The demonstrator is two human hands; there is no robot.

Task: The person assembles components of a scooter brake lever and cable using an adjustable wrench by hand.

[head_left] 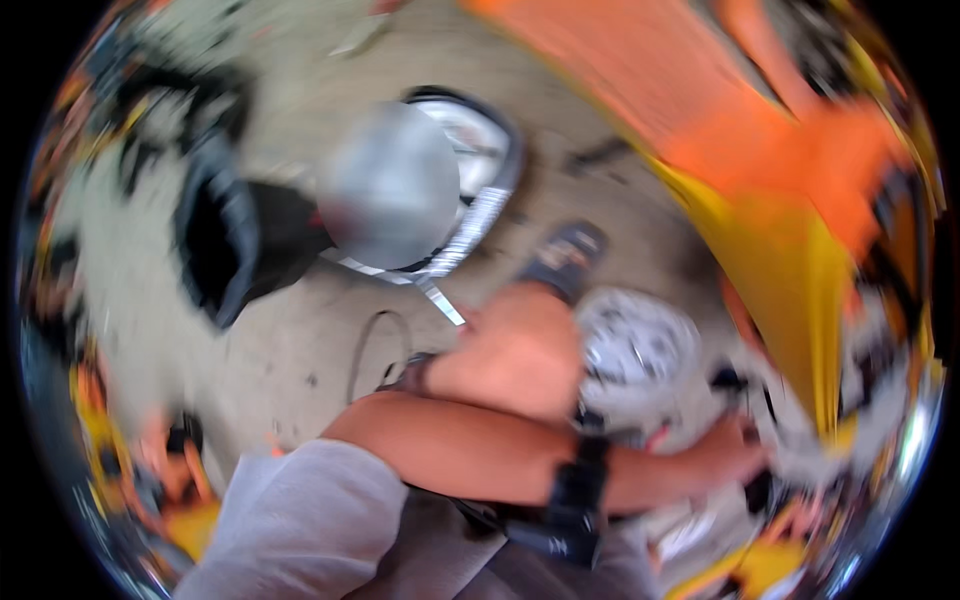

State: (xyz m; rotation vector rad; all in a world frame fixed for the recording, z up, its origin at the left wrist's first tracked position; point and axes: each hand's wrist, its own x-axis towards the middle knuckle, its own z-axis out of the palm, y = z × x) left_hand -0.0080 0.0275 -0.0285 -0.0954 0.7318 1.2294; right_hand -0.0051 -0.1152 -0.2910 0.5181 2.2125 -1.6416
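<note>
My left arm comes out of a grey sleeve (320,520) at the lower left and crosses to the right, with a black strapped device (575,505) on the forearm. My left hand (735,450) is at the far right, near a dark object; its fingers are smeared by motion. My right hand does not show. Beyond the arm are bare skin that looks like a leg (515,350) and a foot in a dark sandal (570,255). Beside them sits a clear, rounded container or bag (640,350) with whitish contents.
Large orange fabric (650,90) with yellow fabric (780,270) spreads across the upper right. On the grey-brown floor (300,360) lie a dark open-mouthed bag-like thing (225,245), a blurred grey round shape (390,185) and a pale dark-edged object (485,150) with a silvery band.
</note>
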